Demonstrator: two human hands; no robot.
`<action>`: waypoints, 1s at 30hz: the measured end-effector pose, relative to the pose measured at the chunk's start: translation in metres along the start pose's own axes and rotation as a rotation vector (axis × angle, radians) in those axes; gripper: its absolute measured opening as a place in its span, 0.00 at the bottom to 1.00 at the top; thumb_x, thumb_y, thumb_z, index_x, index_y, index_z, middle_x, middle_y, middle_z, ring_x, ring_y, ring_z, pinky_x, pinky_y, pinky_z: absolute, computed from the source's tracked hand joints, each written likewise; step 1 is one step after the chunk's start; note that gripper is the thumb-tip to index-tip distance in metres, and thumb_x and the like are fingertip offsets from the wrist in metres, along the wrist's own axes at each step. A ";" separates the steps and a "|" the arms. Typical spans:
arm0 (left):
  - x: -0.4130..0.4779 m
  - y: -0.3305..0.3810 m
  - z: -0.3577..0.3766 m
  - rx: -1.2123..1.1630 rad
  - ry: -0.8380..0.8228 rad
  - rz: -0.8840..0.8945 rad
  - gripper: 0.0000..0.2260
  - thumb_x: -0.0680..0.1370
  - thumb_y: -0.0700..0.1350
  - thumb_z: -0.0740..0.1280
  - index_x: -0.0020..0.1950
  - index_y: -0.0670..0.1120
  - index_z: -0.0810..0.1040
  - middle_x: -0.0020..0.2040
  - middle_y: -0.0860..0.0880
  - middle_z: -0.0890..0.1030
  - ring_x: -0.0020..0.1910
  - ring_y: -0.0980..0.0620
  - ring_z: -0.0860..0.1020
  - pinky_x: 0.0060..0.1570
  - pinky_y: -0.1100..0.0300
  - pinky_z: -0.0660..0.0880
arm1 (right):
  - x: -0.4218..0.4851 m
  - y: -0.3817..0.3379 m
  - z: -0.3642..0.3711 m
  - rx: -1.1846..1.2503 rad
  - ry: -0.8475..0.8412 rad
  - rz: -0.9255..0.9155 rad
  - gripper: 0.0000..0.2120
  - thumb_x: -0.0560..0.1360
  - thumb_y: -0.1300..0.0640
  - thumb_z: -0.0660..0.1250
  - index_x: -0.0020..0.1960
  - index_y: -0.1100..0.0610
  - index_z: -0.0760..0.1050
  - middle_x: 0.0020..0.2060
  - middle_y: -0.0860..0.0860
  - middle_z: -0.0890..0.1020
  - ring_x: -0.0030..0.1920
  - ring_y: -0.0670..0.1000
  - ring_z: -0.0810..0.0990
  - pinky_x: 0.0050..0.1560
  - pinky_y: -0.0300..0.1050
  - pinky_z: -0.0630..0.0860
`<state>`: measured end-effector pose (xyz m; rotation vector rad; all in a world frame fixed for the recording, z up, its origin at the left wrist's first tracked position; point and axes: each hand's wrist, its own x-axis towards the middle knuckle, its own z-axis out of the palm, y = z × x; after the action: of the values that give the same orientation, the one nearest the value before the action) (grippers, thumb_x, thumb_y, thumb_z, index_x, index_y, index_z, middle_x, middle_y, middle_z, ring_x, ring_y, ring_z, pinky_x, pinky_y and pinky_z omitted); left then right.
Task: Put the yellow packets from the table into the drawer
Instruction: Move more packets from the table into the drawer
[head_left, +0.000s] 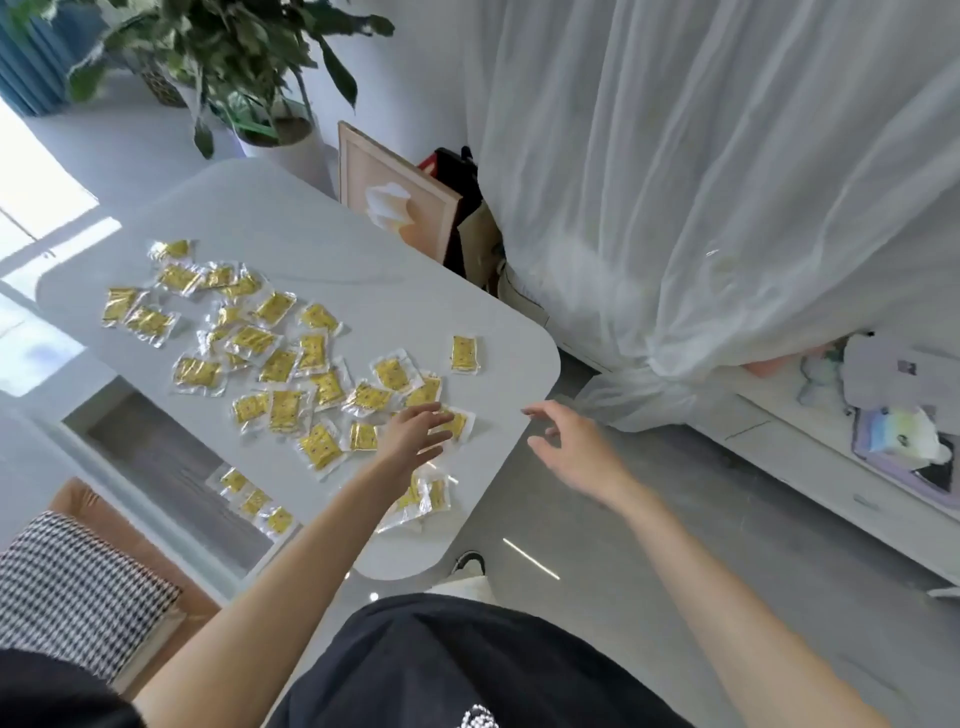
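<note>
Several yellow packets (285, 364) in clear wrap lie scattered over the white table (332, 249). One packet (464, 354) lies apart near the right edge. An open drawer (171, 467) under the table's left side holds three packets (254, 501). My left hand (415, 434) lies flat, fingers spread, over a packet (457, 423) near the table's front right corner; a few more packets (431, 496) sit by my forearm. My right hand (576, 447) hovers open just off the table's right edge, holding nothing.
A potted plant (244, 67) stands behind the table. A framed picture (395, 197) leans against the wall by a white curtain (727, 182). A low white cabinet (831, 467) runs along the right. A houndstooth cushion (67, 587) on a chair sits at the lower left.
</note>
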<state>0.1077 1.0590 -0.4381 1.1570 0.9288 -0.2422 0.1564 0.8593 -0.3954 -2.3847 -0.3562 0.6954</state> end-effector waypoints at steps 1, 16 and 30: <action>0.008 0.007 0.006 -0.008 0.010 -0.005 0.14 0.80 0.37 0.58 0.64 0.43 0.73 0.51 0.48 0.81 0.49 0.48 0.79 0.56 0.54 0.73 | 0.011 0.001 -0.008 0.004 -0.014 -0.004 0.18 0.78 0.57 0.61 0.67 0.48 0.70 0.63 0.43 0.74 0.53 0.50 0.77 0.47 0.38 0.71; 0.101 0.061 0.041 -0.299 0.436 0.006 0.11 0.80 0.39 0.58 0.61 0.45 0.73 0.55 0.47 0.81 0.49 0.50 0.79 0.52 0.56 0.73 | 0.231 -0.004 -0.054 -0.123 -0.507 -0.176 0.19 0.78 0.55 0.61 0.68 0.50 0.68 0.64 0.46 0.74 0.60 0.49 0.75 0.58 0.44 0.73; 0.120 0.043 0.083 -0.650 0.863 -0.148 0.13 0.80 0.38 0.55 0.63 0.44 0.73 0.56 0.47 0.79 0.51 0.48 0.78 0.53 0.56 0.73 | 0.354 -0.002 -0.039 -0.377 -0.852 -0.297 0.17 0.78 0.58 0.61 0.67 0.55 0.70 0.64 0.50 0.74 0.62 0.50 0.74 0.58 0.41 0.71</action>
<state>0.2495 1.0401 -0.4888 0.5521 1.6916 0.4639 0.4702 0.9859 -0.5071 -2.1564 -1.2553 1.5823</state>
